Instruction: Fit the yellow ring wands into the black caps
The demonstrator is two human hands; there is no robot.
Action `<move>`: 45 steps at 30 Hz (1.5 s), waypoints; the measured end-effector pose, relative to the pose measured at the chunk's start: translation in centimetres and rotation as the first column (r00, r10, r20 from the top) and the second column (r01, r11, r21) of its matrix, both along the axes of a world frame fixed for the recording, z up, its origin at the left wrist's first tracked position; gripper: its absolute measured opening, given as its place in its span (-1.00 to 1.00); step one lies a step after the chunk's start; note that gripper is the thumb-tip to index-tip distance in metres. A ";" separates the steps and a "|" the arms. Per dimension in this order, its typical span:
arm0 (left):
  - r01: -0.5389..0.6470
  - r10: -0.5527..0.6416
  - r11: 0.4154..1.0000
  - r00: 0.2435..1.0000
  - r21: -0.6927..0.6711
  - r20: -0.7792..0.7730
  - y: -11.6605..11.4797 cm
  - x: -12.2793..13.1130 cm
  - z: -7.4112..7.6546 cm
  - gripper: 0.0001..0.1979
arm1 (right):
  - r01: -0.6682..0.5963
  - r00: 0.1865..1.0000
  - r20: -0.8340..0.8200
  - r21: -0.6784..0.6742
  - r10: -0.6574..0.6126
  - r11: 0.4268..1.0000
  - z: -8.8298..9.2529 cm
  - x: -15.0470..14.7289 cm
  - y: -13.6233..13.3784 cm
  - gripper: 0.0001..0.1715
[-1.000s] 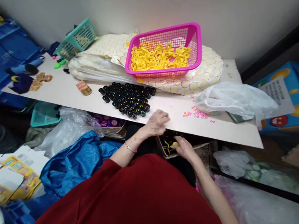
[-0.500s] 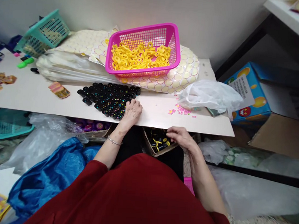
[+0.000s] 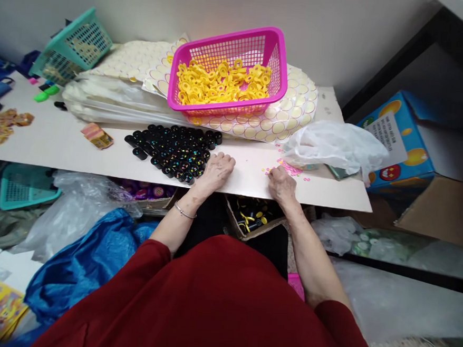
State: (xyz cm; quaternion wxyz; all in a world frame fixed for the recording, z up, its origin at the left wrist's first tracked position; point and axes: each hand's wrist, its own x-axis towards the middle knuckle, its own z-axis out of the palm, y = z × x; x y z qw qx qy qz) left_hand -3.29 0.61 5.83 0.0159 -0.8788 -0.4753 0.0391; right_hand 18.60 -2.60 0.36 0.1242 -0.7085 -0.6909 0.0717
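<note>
My left hand (image 3: 217, 171) rests on the white tabletop, fingers curled down, just right of a cluster of small black cups (image 3: 173, 151) with bright specks inside. What its fingers hold, if anything, is hidden. My right hand (image 3: 283, 187) is closed at the left edge of a scatter of tiny pink pieces (image 3: 292, 170), a few of them yellow. Its fingertips touch the table there; anything pinched in them is too small to make out.
Behind the cups, a pink basket (image 3: 283, 76) of yellow ring-shaped parts stands on patterned sheets (image 3: 300, 104). A white plastic bag (image 3: 332, 146) lies at right. Below the table edge sits a carton (image 3: 237, 228) of black and yellow parts. A folded orange packet (image 3: 98, 135) lies left.
My right hand has moved up from over the carton to the pink pieces on the table. My left hand has shifted slightly right, away from the black cups.
</note>
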 end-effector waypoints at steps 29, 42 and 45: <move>0.103 0.211 0.946 0.526 -0.308 0.824 -0.5 6.8 -7.8 -0.75 | 0.097 0.940 -0.321 -0.062 -0.112 0.993 -0.5 3.1 0.2 -0.77; 0.106 0.166 0.954 0.592 -0.281 0.789 -1.1 6.9 -7.7 -0.86 | -0.143 0.943 -0.287 0.107 0.168 0.984 2.5 -0.8 -1.4 -0.78; 0.111 0.149 0.956 0.614 -0.271 0.775 -1.2 6.8 -7.5 -0.86 | -0.159 0.970 -0.175 0.068 0.169 0.985 2.8 -1.1 -1.3 -0.74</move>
